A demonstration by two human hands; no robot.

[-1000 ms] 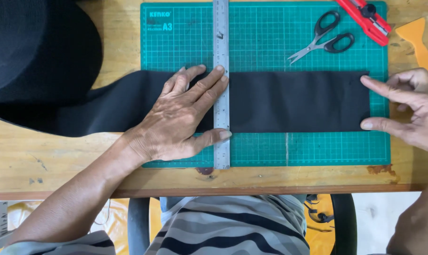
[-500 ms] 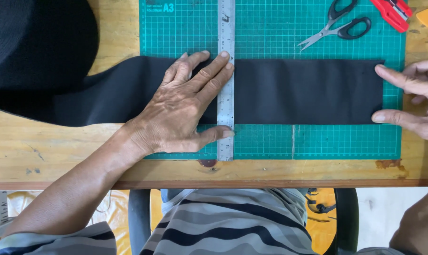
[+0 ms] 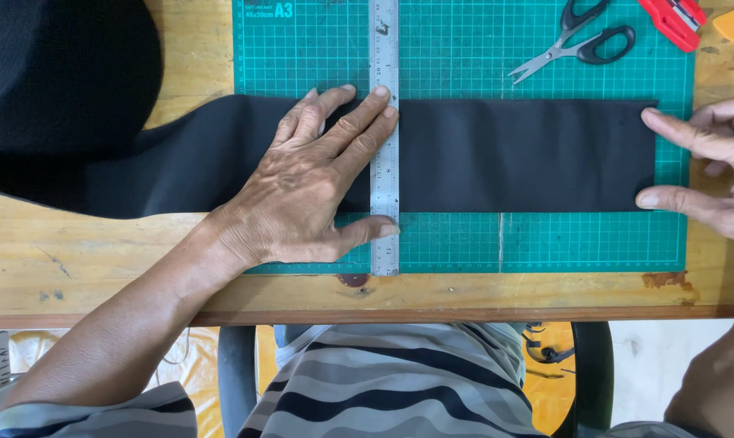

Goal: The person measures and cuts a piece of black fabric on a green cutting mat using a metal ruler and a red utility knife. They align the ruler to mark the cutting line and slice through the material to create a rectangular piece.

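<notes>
Nothing has moved: left hand still flat, pinning ruler across black fabric.

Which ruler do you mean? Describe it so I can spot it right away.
On the green cutting mat, a steel ruler lies crosswise over the black fabric strip, pinned by the left hand. It is the only long, silver, straight-edged tool there.

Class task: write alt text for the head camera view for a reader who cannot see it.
A left hand presses a steel ruler across a black fabric strip on a green cutting mat; the right hand fingertips touch the strip's end. Scissors lie above.
</notes>
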